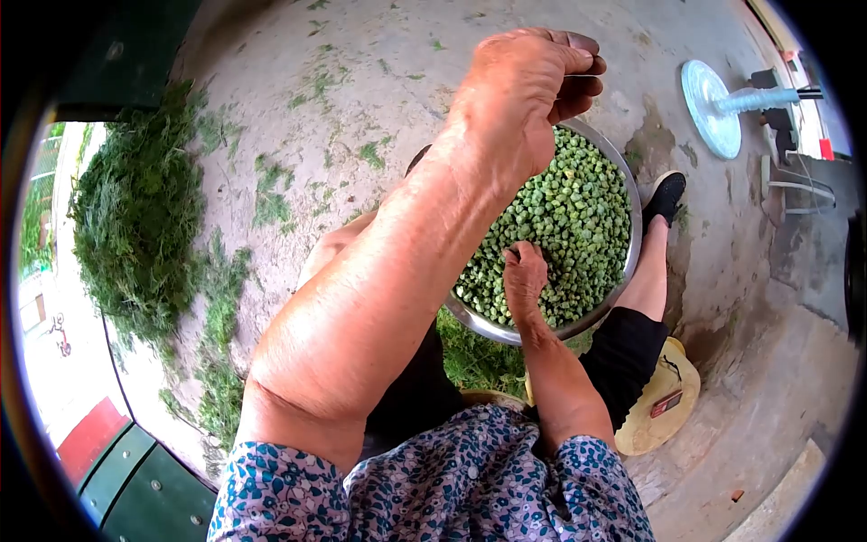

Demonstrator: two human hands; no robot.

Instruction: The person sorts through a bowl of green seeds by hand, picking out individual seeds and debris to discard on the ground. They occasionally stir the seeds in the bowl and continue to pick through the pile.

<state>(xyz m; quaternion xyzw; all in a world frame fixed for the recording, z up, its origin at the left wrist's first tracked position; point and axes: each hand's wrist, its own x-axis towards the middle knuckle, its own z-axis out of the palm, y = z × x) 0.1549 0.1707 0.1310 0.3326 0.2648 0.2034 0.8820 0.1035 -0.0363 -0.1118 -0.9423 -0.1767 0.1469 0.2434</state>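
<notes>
A wide metal basin (634,203) full of small round green buds (578,212) rests in front of me, close to my legs. My left hand (542,77) is raised high near the camera, above the far rim of the basin. Its wrist is bent and its fingers are curled together, pointing right; whatever they hold is hidden. My right hand (526,278) is low over the basin's near side, fingertips pinched at the surface of the buds. What sits between those fingertips I cannot tell.
A large heap of feathery green stalks (135,226) lies at left, with loose sprigs scattered over the concrete floor (406,54). More greenery (483,354) shows under the basin. A straw hat (675,420) with a small red packet (666,404) lies right; a fan stand (713,108) stands far right.
</notes>
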